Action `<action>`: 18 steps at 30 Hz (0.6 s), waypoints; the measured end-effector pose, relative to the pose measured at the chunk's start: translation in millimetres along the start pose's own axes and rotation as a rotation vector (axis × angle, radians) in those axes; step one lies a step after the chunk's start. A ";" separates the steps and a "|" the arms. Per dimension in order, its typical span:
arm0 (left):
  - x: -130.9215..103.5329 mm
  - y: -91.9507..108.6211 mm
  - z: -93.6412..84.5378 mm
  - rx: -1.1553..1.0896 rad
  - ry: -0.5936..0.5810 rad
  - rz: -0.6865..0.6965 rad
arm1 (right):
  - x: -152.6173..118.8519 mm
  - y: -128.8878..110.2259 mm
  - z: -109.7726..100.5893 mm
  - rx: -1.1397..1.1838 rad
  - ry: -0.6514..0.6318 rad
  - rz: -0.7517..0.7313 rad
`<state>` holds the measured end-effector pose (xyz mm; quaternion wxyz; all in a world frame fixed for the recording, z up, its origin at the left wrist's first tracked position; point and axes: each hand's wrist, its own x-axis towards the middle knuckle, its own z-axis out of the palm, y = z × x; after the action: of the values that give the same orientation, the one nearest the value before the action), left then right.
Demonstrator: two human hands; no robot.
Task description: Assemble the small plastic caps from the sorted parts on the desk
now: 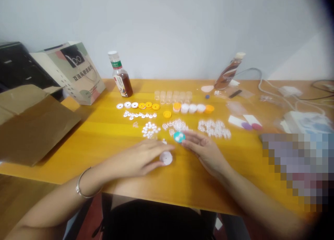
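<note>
Holds the hands apart from each other, low over the near part of the surface [169,184]. With the right hand [207,151], pinches a teal round part [179,137] at its right edge, thumb and fingers closed on it, small white bits showing inside. Has the left hand [146,156] at a white round part [166,158], thumb by its left edge, fingers reaching over its far side; cannot tell, through the blur, whether clamped on it. Wears a thin bracelet [78,189] on the left wrist.

Sees the white round part just nearer and left of the teal one. Faces, just beyond the hands, small white pieces [150,129] in a loose cluster, pale wheel-like pieces [179,124] beside them, and another pale group [214,128] farther right. Looks past these to a row of white and yellow rings [134,105], a lone yellow round part [167,114], a row of orange and white round parts [192,108] and a line of clear cups [169,97].

Has a cardboard box [36,123] and a printed bag [80,74] at left, a bottle [122,80] near the bag, a second bottle [227,74] at right, and cables [261,79] beyond.
</note>
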<state>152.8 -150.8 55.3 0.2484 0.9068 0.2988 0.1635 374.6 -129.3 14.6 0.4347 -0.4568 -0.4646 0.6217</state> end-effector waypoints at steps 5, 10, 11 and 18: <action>2.8 -6.4 -18.8 -0.662 0.198 -0.107 | -5.8 -11.9 3.9 -0.031 -0.024 -0.043; 6.4 -15.5 -16.3 -0.772 0.261 -0.136 | -10.3 -21.8 11.9 -0.068 -0.111 -0.045; 7.3 -16.8 -15.2 -0.766 0.272 -0.136 | -10.4 -23.1 12.6 -0.079 -0.124 -0.043; 13.2 -21.3 -13.6 -0.688 0.289 -0.202 | -8.4 -24.9 15.1 -0.104 -0.115 -0.037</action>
<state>147.0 -122.9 56.8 0.5082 0.7040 0.3461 0.3553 364.6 -135.5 42.6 0.3942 -0.4338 -0.5288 0.6138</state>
